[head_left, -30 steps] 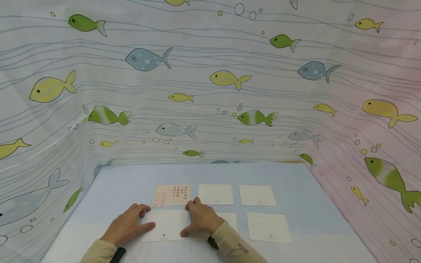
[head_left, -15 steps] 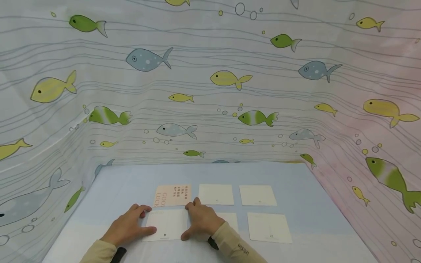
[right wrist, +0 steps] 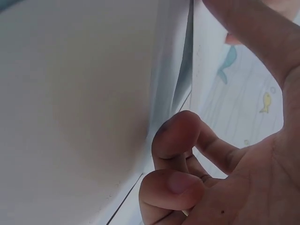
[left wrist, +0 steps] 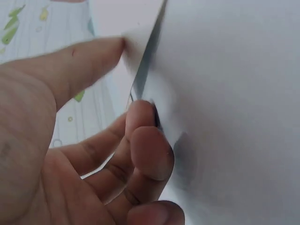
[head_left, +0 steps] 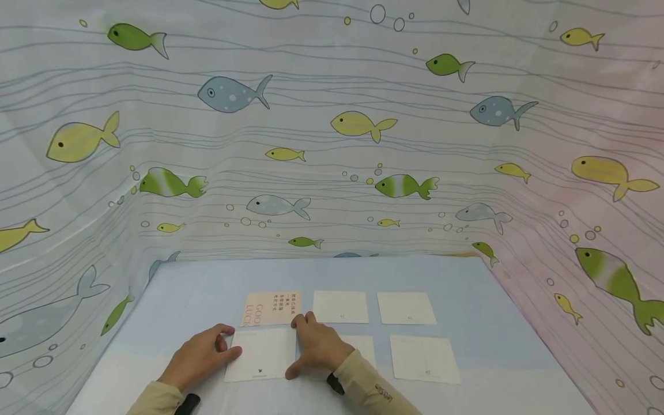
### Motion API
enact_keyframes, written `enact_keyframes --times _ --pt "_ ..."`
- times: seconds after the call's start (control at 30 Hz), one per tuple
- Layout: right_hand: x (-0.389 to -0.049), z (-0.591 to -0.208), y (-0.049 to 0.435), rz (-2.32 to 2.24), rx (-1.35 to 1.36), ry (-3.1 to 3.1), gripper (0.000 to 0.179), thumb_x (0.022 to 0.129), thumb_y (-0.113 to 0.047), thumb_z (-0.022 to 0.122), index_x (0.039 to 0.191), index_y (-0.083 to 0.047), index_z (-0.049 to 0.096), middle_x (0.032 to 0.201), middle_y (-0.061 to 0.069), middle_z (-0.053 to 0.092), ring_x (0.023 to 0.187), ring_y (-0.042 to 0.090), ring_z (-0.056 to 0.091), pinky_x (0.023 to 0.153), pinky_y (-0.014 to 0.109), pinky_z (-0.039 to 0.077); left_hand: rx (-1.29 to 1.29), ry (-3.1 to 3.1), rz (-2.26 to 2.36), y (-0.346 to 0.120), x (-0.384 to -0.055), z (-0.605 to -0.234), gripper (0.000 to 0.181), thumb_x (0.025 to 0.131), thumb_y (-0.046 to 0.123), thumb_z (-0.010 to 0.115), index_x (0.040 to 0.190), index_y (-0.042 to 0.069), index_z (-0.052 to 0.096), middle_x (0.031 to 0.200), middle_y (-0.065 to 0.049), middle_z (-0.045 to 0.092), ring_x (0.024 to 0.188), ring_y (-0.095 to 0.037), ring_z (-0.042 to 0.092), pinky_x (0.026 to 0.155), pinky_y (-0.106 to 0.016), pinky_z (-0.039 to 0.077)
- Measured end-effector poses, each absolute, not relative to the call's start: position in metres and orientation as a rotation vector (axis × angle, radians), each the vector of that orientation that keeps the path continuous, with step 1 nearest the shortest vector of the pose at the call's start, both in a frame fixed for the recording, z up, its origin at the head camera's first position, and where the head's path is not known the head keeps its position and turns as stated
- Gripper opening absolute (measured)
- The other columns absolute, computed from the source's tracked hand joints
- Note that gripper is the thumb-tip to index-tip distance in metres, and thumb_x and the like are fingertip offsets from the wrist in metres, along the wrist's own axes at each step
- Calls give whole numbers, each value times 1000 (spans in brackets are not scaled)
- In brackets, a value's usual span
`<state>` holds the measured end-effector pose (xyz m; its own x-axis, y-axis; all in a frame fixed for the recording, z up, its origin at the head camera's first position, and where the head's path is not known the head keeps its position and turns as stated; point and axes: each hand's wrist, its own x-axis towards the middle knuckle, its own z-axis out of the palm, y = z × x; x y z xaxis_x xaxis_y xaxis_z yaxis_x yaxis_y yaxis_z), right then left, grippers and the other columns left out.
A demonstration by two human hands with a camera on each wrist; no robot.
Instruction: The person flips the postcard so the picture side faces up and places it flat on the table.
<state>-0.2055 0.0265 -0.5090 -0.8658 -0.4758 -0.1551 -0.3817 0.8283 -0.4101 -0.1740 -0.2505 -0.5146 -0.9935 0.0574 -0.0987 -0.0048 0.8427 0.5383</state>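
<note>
Card [head_left: 264,349] sits between my left hand [head_left: 199,358] and right hand [head_left: 320,346], both spread; it's white, small dark mark [head_left: 260,370] near front edge.

Fish [head_left: 228,94] everywhere lol. Back wall [head_left: 332,75] well beyond the left hand [head_left: 199,354] is whitish and wavy-lined, and the fish come in green, yellow and blue. Side wall [head_left: 622,127] right of the right hand [head_left: 319,346] goes pinkish. Tabletop [head_left: 493,311] under both is pale blue, whiter toward the wrists. Light's soft.
</note>
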Motion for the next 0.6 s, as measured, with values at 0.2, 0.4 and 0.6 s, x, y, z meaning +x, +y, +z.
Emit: enact_keyframes --times 0.2,0.4,0.6 --pt "-203 -510 25 -634 -608 2748 94 59 -48 98 132 -20 44 103 -2 47 69 13 50 65 27 47 -18 2830 976 -251 -173 -515 57 89 44 76 125 1 64 73 3 58 65 -15 51 61 -32 40" --pt "-203 -504 27 -715 -634 2777 76 72 -40 92 128 -19 45 99 -4 50 71 11 50 65 27 46 -99 2727 1128 -250 -173 -514 58 91 40 75 125 -5 60 65 0 61 56 -17 52 53 -29 40" --pt "-207 -499 41 -1055 -598 2677 50 91 -39 77 126 -10 56 83 -9 60 64 7 54 58 26 45 -142 2690 1198 -248 -172 -512 54 91 40 75 121 -2 60 65 2 65 55 -18 51 54 -29 41"
